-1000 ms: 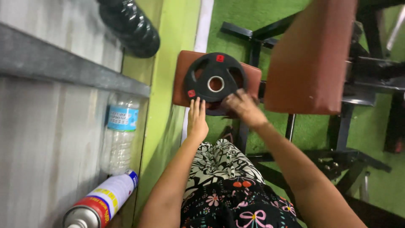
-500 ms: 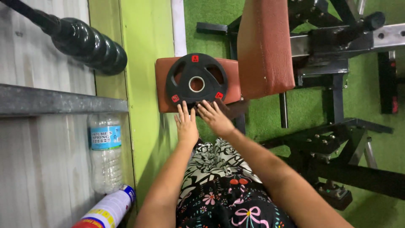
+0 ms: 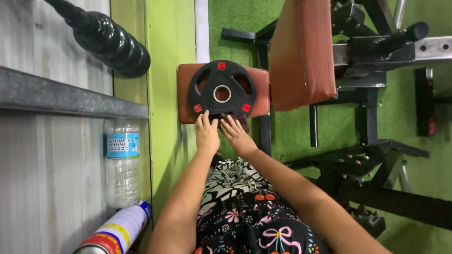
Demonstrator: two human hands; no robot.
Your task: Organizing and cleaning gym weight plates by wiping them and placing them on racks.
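1. Black rubber-coated weight plate (image 3: 221, 91) is laid flat on a brown padded seat (image 3: 185, 94), with red tags on its rim and a metal-ringed centre hole.
2. Near edge of the plate is touched by both hands. Left hand (image 3: 206, 133): fingers extended, pressed close together, tips on the plate rim. Right hand (image 3: 238, 135): fingers slightly spread, tips at the rim just beside the left ones.
3. No closed grasp is seen; whether any finger is hooked under the rim cannot be told.
4. Risk, as judged: with fingertip contact only, the plate could be slid off the seat's far or side edge if pushed, or dropped if lifted from one edge, since the load would be carried by the tips.
5. Pinch risk: fingers could be trapped between plate and pad if the plate is tilted and released.
6. A backrest pad (image 3: 301, 51) stands just beside the plate; a clear water bottle (image 3: 121, 162) and a spray can (image 3: 117, 233) are kept by the wall, well apart.
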